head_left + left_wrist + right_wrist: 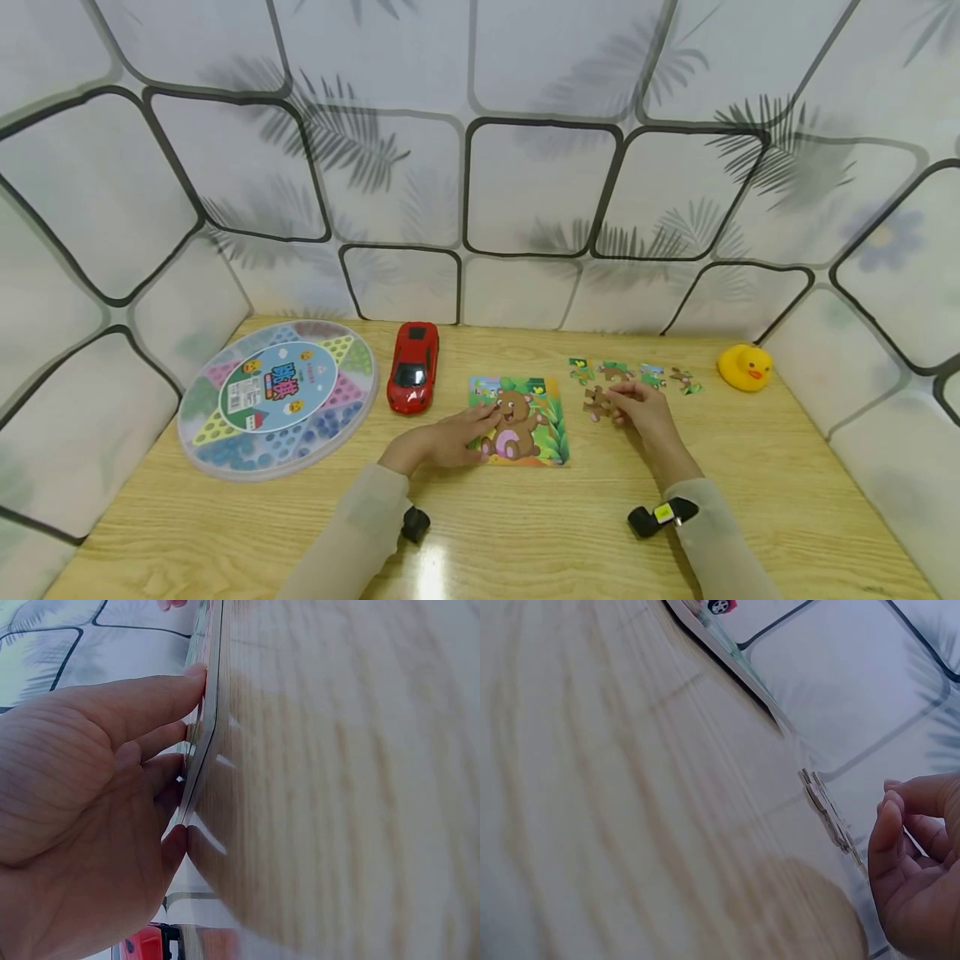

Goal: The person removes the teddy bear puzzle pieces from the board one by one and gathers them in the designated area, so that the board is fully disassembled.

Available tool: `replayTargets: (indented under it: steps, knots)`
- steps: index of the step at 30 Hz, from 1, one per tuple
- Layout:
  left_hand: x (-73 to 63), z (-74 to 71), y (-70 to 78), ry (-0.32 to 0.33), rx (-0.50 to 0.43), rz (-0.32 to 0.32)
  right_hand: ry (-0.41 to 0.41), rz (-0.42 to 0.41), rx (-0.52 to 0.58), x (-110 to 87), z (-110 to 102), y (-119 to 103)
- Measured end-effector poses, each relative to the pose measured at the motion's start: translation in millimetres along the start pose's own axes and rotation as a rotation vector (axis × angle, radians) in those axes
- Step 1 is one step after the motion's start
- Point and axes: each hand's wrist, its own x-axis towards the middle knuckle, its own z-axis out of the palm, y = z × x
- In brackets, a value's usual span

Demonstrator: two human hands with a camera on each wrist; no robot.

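We find the bear puzzle board flat on the bench, under the fingertips of the left grip, whose fingers lie extended over its near side and edge without clasping it. The right grip has thumb and forefinger brought together; we cannot tell whether a piece sits between them. Loose brown puzzle pieces lie immediately left of those fingertips, and a row of further puzzle pieces lies just beyond. We judge the pieces light, thin and fairly stiff, apt to skid on smooth wood, with narrow tabs that could crease or break; hold is best taken at opposite outer edges, clear of the tabs. The board should be steadied with flat fingers or lifted by its rim. Only the head view gives us the printed faces and the yellow rubber duck right of the right grip. The left wrist view adds the board's layered edge; the right wrist view shows pieces edge-on and very low, with no piece visible between the fingertips.
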Motion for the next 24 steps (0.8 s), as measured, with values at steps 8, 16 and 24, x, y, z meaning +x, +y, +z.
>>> replayTargets:
  steps: [8, 16, 24]
  knots:
    - [0.2, 0.5, -0.6, 0.004, 0.002, -0.005, -0.012, -0.009, 0.098, -1.6, 6, 0]
    - [1.9, 1.7, -2.8, 0.009, 0.009, 0.005, -0.061, -0.024, 0.117, -4.6, 16, 0]
    - [2.0, 1.3, -2.9, 0.008, 0.008, 0.009, -0.109, -0.065, -0.005, -11.4, 32, -7]
